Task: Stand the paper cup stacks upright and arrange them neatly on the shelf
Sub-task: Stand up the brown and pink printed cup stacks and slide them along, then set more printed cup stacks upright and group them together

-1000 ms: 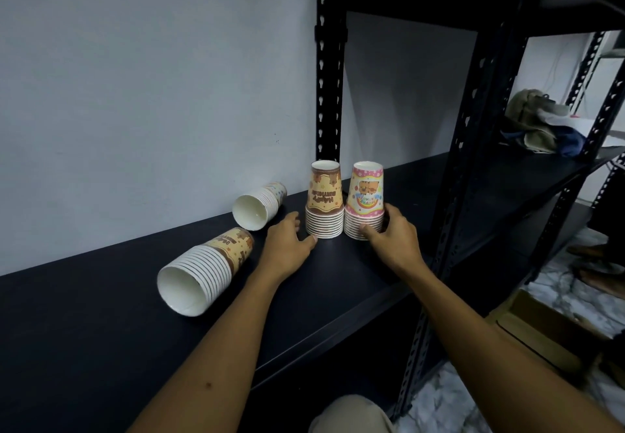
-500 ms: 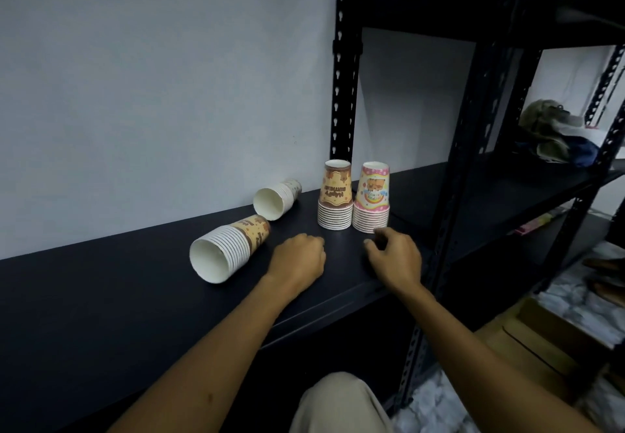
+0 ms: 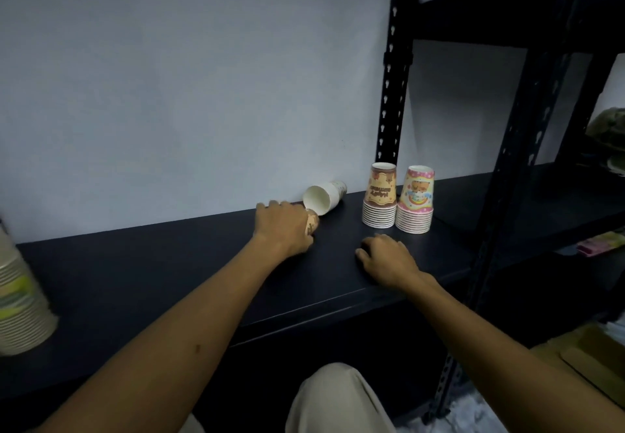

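Brown-printed cup stack point(image 3: 313, 224) lies gripped under left hand point(image 3: 282, 228).

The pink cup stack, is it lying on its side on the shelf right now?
No, the pink cup stack stands rim-down on the shelf, close beside the brown cup stack.

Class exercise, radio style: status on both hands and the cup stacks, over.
Left hand grips the brown stack lying on the shelf. Right hand empty, resting on shelf. Two stacks upright; white stack lying behind. Path clear.
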`<action>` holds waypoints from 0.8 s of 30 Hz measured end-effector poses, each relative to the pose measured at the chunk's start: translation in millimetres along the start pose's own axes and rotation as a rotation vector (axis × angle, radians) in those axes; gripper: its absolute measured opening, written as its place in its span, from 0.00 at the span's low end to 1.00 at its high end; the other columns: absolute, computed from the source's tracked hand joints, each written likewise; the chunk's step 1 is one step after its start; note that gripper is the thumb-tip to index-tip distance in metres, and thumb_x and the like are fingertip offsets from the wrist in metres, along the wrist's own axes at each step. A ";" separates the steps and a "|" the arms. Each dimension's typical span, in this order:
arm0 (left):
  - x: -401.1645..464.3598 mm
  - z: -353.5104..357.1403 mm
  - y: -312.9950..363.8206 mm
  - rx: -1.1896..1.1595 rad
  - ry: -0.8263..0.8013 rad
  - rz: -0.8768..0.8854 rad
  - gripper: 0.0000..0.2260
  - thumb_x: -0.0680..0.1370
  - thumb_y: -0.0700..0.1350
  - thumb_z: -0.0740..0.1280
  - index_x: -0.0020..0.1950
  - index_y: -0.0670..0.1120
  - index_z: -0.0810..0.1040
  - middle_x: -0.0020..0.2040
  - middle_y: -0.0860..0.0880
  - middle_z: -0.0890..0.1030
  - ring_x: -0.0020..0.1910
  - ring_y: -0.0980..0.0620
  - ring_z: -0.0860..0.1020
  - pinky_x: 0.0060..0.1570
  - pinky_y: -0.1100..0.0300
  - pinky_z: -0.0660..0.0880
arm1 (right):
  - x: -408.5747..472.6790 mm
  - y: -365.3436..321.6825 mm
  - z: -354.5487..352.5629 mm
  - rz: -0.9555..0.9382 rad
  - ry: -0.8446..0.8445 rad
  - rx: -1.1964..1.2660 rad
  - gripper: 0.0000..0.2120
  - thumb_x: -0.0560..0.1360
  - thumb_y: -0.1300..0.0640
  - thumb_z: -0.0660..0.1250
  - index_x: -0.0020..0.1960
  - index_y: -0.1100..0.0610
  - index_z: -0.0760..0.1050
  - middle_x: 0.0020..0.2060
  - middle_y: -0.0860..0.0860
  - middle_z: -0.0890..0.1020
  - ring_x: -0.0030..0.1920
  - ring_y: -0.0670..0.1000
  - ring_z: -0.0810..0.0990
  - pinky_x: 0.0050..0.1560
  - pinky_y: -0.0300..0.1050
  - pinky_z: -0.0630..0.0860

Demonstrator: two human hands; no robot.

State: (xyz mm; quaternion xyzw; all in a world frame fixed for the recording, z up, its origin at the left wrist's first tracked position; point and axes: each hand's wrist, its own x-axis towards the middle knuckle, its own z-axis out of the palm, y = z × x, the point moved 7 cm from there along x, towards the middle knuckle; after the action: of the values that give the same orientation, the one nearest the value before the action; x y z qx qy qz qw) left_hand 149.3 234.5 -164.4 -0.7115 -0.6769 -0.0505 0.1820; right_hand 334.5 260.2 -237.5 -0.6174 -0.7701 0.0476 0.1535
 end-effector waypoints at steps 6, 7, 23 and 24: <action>-22.8 13.1 -55.7 -0.074 -0.017 -0.226 0.28 0.70 0.66 0.65 0.59 0.46 0.72 0.53 0.48 0.79 0.50 0.47 0.77 0.45 0.54 0.67 | 12.9 -33.4 7.9 -0.079 -0.021 0.027 0.16 0.79 0.48 0.58 0.51 0.60 0.75 0.55 0.59 0.77 0.57 0.58 0.75 0.59 0.56 0.71; -26.9 15.4 -63.8 -0.106 0.009 -0.257 0.30 0.70 0.67 0.64 0.60 0.45 0.71 0.54 0.47 0.79 0.51 0.46 0.78 0.44 0.55 0.68 | 14.3 -36.9 8.8 -0.086 -0.019 0.029 0.15 0.79 0.48 0.58 0.50 0.60 0.75 0.54 0.58 0.78 0.56 0.58 0.75 0.58 0.55 0.72; -24.9 74.5 -113.4 -0.816 0.069 -0.413 0.31 0.71 0.65 0.67 0.63 0.48 0.59 0.66 0.47 0.74 0.60 0.44 0.76 0.58 0.43 0.73 | 63.0 -51.9 7.5 -0.007 0.163 0.342 0.21 0.76 0.53 0.65 0.64 0.64 0.72 0.60 0.60 0.78 0.60 0.59 0.76 0.57 0.50 0.72; -20.2 76.5 -114.4 -0.849 0.066 -0.410 0.31 0.71 0.65 0.68 0.63 0.48 0.59 0.66 0.47 0.74 0.60 0.44 0.76 0.57 0.43 0.74 | 67.5 -47.8 5.3 0.050 0.189 0.423 0.22 0.77 0.53 0.65 0.65 0.65 0.71 0.61 0.60 0.77 0.61 0.59 0.76 0.57 0.49 0.71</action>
State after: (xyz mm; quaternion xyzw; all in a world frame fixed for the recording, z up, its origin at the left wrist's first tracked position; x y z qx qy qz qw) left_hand 22.1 242.5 -220.1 -0.5726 -0.7170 -0.3800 -0.1173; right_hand 275.3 314.7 -218.0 -0.5921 -0.7097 0.1537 0.3495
